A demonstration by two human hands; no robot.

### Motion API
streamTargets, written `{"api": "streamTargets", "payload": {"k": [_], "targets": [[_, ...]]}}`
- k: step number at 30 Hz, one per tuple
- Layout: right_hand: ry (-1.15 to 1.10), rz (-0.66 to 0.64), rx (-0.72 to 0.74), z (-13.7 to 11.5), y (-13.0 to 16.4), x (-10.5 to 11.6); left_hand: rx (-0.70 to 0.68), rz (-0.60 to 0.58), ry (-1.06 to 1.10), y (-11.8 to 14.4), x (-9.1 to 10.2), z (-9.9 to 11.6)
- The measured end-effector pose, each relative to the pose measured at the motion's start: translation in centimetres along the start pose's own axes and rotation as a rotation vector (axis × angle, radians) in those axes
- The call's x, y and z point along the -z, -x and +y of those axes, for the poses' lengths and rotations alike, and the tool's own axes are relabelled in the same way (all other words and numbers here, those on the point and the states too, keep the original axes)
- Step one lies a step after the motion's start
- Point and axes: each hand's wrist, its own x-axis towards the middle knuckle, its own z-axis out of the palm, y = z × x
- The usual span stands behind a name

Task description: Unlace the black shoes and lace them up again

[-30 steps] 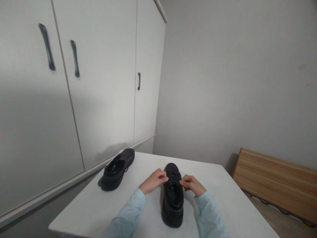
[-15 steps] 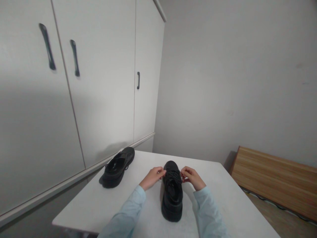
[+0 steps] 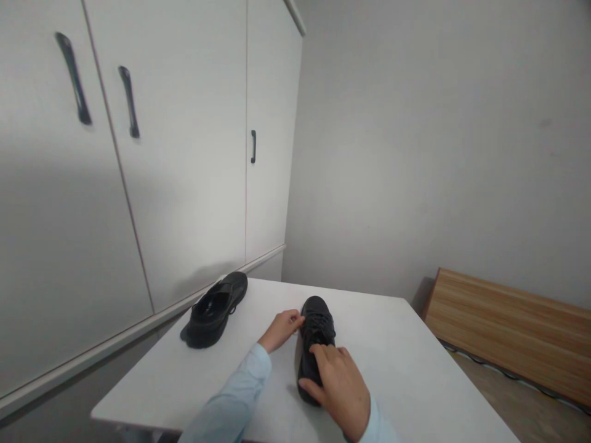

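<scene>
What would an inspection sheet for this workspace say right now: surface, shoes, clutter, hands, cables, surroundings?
Surface: white table, carrying both shoes.
Job's things: near shoe, black, sole down between the hands, toe pointing away; far shoe, black, at the table's left edge.
Clutter: nothing seen.
Left hand: at the near shoe's left side, by the laces; whether it pinches a lace, cannot tell.
Right hand: over the near shoe's opening, thumb toward the heel; grip unclear.
Cables: dark cable-like line below the wooden panel.
Surroundings: white cupboard, doors shut; grey wall.
</scene>
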Motion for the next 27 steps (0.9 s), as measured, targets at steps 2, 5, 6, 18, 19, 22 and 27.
{"api": "streamTargets", "payload": {"k": [2,5,6,18,19,22,27], "targets": [[0.134,-0.033,-0.081,-0.9,0.1,-1.2,-0.005,0.007,-0.023,0.0,0.0,-0.1],[0.195,-0.02,-0.141,-1.3,-0.4,-2.7,-0.016,0.013,-0.043,0.1,0.1,0.0],[0.187,-0.008,-0.148,-1.3,-0.7,-2.9,-0.017,0.017,-0.046,0.1,0.2,0.0],[0.067,0.119,-0.061,1.8,-1.4,-2.5,-0.029,0.155,-0.116,0.1,0.8,-0.5],[0.066,0.141,-0.057,2.3,-1.4,-2.2,-0.03,0.161,-0.131,0.1,0.8,-0.5],[0.069,0.18,-0.064,4.0,-1.6,-0.7,-0.039,0.17,-0.196,0.2,0.9,-0.6],[0.176,0.237,-0.148,9.0,-2.2,2.9,-0.056,0.168,-0.274,0.3,0.9,-0.7]]}}
